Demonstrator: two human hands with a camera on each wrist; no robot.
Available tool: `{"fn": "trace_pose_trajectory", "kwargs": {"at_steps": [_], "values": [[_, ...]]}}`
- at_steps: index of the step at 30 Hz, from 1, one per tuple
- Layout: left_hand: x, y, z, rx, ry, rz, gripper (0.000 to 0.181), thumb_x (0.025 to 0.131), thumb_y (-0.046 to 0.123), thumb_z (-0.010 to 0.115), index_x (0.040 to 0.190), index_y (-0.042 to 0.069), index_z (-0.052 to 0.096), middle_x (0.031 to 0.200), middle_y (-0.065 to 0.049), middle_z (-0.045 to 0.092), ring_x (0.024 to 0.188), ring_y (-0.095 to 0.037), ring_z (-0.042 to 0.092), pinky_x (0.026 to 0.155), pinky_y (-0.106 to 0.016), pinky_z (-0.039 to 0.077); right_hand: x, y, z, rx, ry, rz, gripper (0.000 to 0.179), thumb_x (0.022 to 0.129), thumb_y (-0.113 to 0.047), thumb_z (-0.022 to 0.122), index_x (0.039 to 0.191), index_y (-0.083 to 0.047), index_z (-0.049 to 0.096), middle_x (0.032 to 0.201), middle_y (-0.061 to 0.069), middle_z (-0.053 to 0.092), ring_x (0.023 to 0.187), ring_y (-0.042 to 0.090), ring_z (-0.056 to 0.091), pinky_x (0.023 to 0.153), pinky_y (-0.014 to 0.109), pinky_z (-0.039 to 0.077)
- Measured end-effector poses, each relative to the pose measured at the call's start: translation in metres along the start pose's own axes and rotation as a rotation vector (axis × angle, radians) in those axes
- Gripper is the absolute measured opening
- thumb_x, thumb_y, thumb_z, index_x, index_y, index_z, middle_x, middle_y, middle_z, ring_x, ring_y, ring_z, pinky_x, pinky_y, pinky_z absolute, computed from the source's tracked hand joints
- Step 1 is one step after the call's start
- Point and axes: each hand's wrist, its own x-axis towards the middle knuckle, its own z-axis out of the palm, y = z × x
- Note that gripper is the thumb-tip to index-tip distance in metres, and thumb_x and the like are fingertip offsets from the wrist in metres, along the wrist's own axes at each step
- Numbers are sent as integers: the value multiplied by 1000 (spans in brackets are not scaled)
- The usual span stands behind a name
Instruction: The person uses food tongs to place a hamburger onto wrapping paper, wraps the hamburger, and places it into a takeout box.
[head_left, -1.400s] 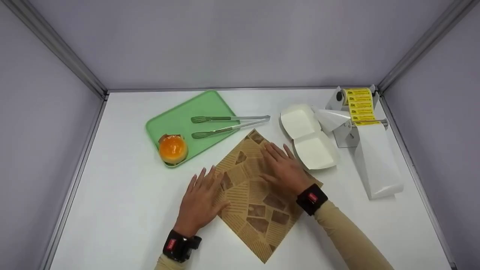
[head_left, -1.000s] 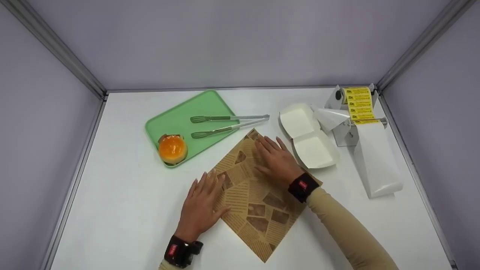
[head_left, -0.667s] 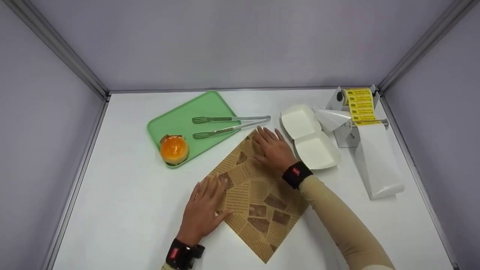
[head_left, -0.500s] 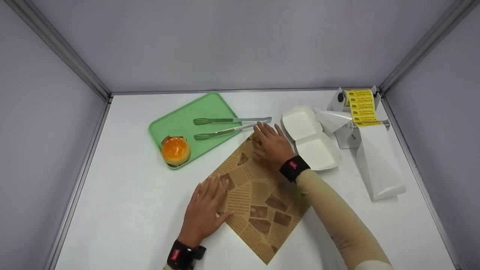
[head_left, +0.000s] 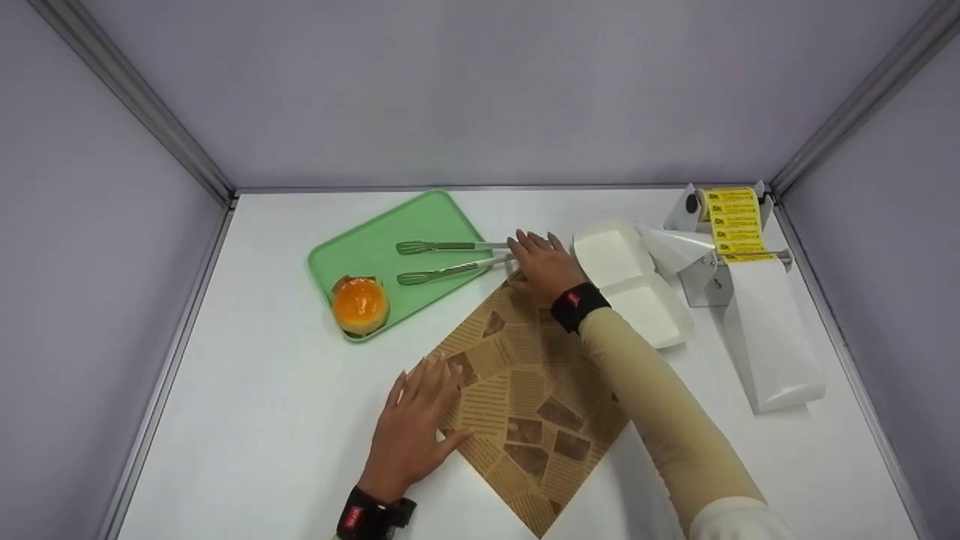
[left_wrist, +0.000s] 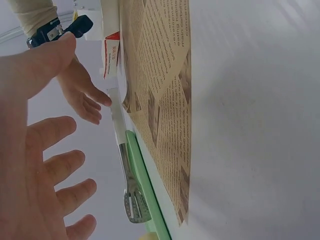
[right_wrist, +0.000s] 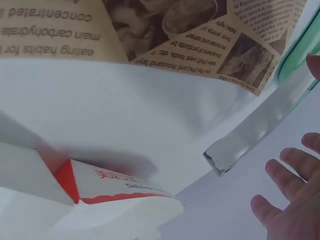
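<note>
So the tongs [head_left: 459, 267] lie just off the paper's [head_left: 517, 390] 12 o'clock corner, heads on the tray [head_left: 420, 217]. Probably light, springy, slickish metal; mid-handle seems the grab spot. Right hand's [head_left: 546, 270] over the handles, fingers loose, not gripping; left hand's [head_left: 412, 435] are spread over the crease-prone-looking paper. Tray's 7 o'clock holds a bun [head_left: 361, 306]; the box [head_left: 637, 300], at the tongs' 3 o'clock, lies unfolded.
</note>
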Motion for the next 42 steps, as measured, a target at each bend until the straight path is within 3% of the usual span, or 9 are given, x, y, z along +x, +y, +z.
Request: {"fn": "trace_pose_trajectory", "kwargs": {"at_steps": [11,19,33,38,42], "values": [[-2,-2,-3,20,3,0,87,87,64,66,158,24,36,166,-5,34,152,-30,35,122,-56,30,31,-5,-2,-60,-36,-21,73,89,-28,74,152,-5,43,150,19,53,141,35,49,122,52,33],[-6,-1,2,-2,11,-1,85,86,63,69,156,24,41,162,-6,41,150,-29,37,122,-54,31,36,-5,8,-60,-1,-6,54,90,-12,69,142,-4,52,128,20,68,126,36,61,115,53,42],[-8,-5,2,1,-39,-22,81,88,66,63,155,23,44,163,-3,39,152,-29,34,125,-51,26,49,-3,22,-50,27,-2,39,97,-18,67,132,-4,57,121,19,71,118,35,64,112,51,45],[-7,-6,3,-1,-56,-26,79,89,65,63,154,23,45,163,-1,40,152,-30,35,125,-51,27,47,-3,20,-93,4,-17,38,96,-18,68,131,-4,58,122,18,69,118,34,63,111,49,47],[-7,-7,4,-6,-79,-41,79,89,65,63,154,24,45,163,0,40,152,-29,35,126,-51,26,44,-5,14,-62,-35,-3,41,98,-19,67,134,-4,56,124,19,67,119,36,62,104,49,52]]}}
